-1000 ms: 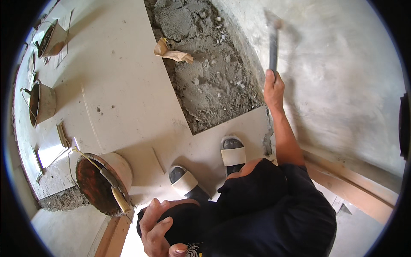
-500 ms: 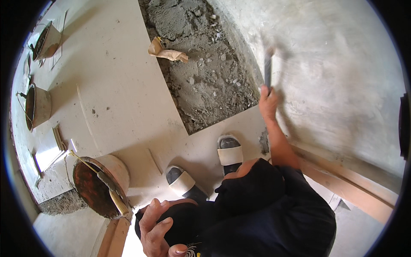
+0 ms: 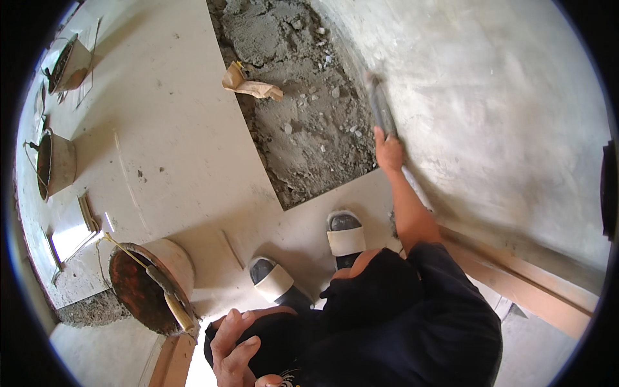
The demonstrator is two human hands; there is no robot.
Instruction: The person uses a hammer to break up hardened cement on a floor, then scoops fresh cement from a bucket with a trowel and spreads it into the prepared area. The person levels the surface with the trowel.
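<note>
here, the right grip (image 3: 389, 155) clasps a dark tool (image 3: 382, 113) (tip blurred) extending forward from it.

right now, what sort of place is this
Likely a room under construction or renovation: pale floor tiling stops at a patch of rough grey rubble, with a dirty bucket nearby.

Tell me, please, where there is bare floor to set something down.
The widest patch is the pale floor between the two small buckets and the mortar bed, only lightly specked. A narrower strip lies between that bed and the sandals. Crowded: the left, with a large bucket and a tile stack, and along the wall, where the right hand holds a hammer.
</note>
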